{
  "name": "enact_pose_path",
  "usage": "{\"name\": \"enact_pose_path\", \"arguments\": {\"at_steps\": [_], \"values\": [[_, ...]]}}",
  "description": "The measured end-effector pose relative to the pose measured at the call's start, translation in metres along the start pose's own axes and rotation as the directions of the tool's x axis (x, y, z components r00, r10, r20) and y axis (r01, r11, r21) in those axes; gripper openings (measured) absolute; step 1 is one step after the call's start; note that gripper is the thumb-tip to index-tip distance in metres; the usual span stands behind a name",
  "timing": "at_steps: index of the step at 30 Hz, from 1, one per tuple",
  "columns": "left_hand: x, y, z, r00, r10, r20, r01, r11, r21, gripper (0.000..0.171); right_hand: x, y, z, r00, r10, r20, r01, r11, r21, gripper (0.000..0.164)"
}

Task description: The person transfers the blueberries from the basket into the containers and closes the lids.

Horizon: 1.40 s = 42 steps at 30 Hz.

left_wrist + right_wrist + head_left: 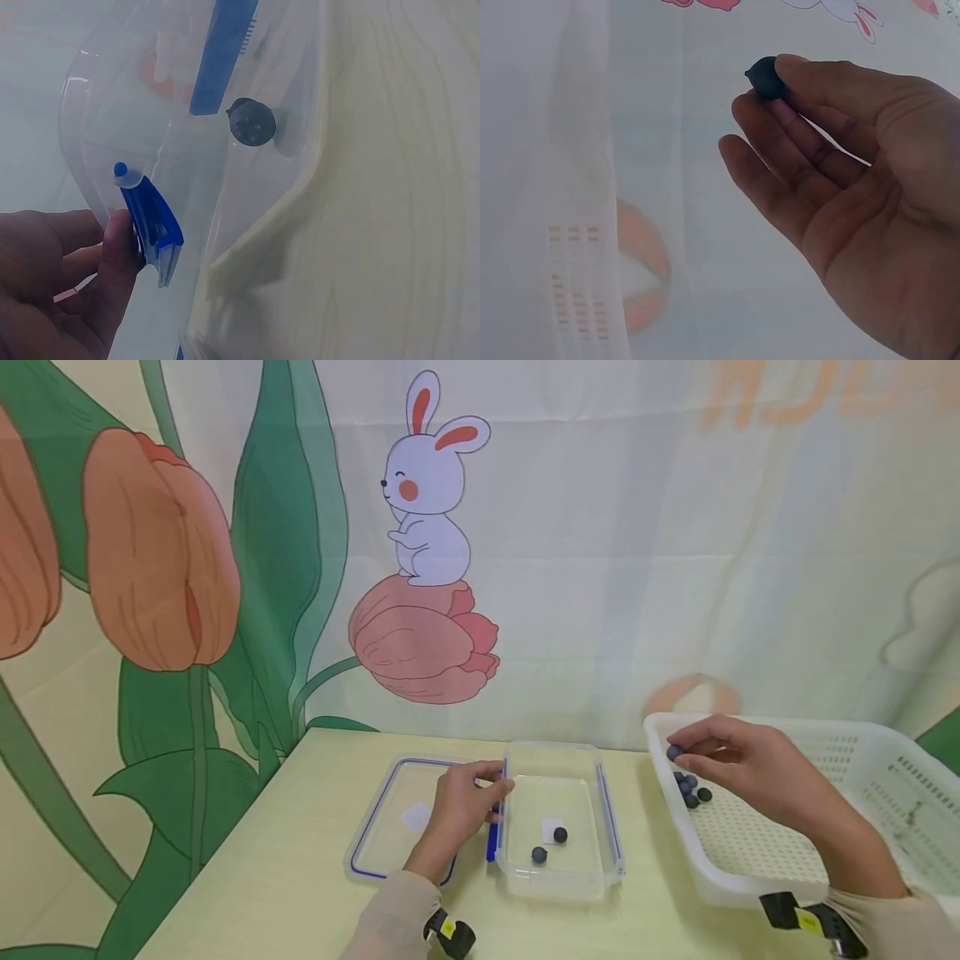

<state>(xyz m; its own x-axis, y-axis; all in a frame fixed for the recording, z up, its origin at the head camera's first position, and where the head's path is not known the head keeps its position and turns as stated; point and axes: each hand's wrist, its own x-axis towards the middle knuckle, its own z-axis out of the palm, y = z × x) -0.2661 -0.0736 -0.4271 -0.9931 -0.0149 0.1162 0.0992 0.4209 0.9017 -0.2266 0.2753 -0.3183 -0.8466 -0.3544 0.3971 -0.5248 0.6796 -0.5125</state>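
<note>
Head view showed a small round dark-blue berry (674, 752) pinched between the fingers of the right hand (768, 770), above the left side of a white perforated plastic basket (731, 892) holding loose berries (692, 802). The left hand's (459, 806) fingers gripped a clear rectangular blue-clipped plastic container (555, 883) beside a clear blue-edged lid (386, 831) on the pale-yellow worktop (292, 852).

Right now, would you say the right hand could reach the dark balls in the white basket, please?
Probably yes: the white basket is open-topped and the right hand hangs near the dark balls, though it pinches another ball.
</note>
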Motion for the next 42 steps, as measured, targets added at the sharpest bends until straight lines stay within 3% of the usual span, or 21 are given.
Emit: {"name": "enact_pose_path", "arguments": {"at_steps": [3, 9, 16, 23, 31, 42], "values": [[0.0, 0.001, 0.0, 1.0, -0.001, -0.004, 0.001, 1.0, 0.006, 0.04, 0.0, -0.002, 0.004, 1.0, -0.028, 0.008, 0.028, 0.999, 0.019, 0.021], [-0.001, 0.001, 0.0, 1.0, 0.006, 0.006, -0.007, 1.0, 0.005, 0.039, -0.005, -0.01, 0.01, 0.999, 0.0, 0.042, 0.0, 1.0, 0.001, 0.02], [0.001, 0.0, 0.0, 1.0, 0.006, 0.002, -0.006, 1.0, 0.027, 0.04, -0.003, -0.018, 0.018, 0.996, -0.088, 0.017, 0.089, 0.996, -0.022, 0.022], [0.002, 0.001, -0.002, 1.0, -0.002, -0.004, 0.002, 1.0, 0.013, 0.039, 0.004, -0.028, 0.031, 0.992, -0.088, 0.086, 0.09, 0.996, -0.015, 0.021], [0.003, -0.001, 0.001, 1.0, -0.007, -0.003, 0.007, 1.0, -0.005, 0.039, 0.004, -0.037, 0.048, 0.982, -0.14, 0.126, 0.143, 0.99, -0.018, 0.018], [0.001, -0.001, 0.002, 1.0, -0.001, 0.0, 0.001, 1.0, -0.009, 0.04, 0.002, -0.04, 0.069, 0.958, -0.196, 0.211, 0.196, 0.98, 0.019, 0.017]]}}
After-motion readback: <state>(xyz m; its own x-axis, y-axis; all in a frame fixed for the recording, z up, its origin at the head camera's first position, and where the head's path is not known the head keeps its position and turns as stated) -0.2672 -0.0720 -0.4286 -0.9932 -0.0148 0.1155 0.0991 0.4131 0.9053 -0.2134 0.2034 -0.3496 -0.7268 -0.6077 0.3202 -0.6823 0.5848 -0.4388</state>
